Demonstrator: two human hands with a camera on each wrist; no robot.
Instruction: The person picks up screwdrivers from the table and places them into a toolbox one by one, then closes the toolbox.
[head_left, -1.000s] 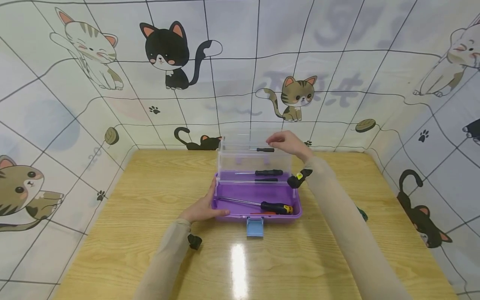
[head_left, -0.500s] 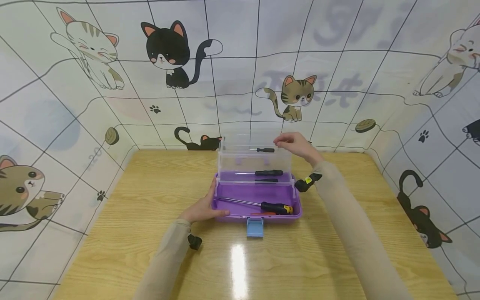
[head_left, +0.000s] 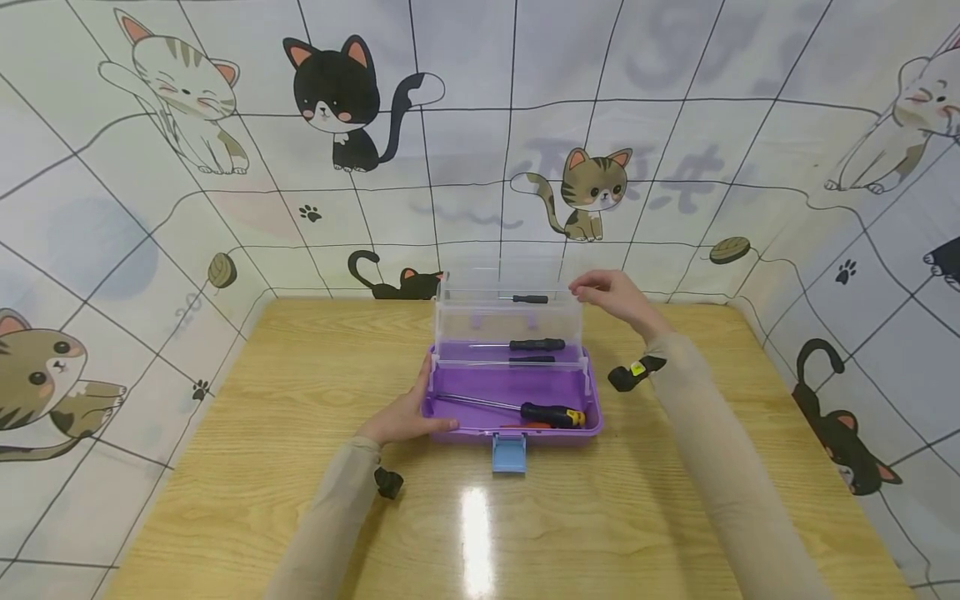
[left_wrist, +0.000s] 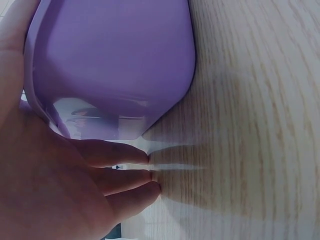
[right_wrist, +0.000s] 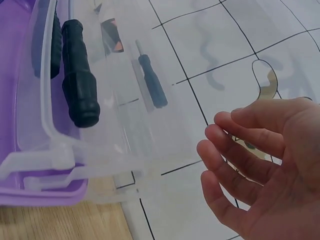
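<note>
A purple toolbox [head_left: 517,435] with a blue latch sits on the table, its layered clear trays raised at the back. My left hand [head_left: 405,417] holds the front left corner, thumb over the rim; in the left wrist view, several fingertips touch the tabletop. A large black-and-yellow screwdriver [head_left: 551,415] lies in the base beside a partly hidden red item. Black screwdrivers [head_left: 536,344] lie in the lower tray, and a small black screwdriver [right_wrist: 153,82] is in the upper one. Right of that tray, my right hand [head_left: 615,296] hovers with loosely bent fingers, holding nothing.
The wooden table [head_left: 315,358] meets cat-printed, tile-patterned walls [head_left: 480,150] at the back and sides. The back wall stands close behind the raised trays. A bright light reflection lies on the table in front of the box.
My right hand has drawn away from the upper tray, to the right and slightly down. The small screwdriver stays in the tray. My left hand and the toolbox stay in place.
</note>
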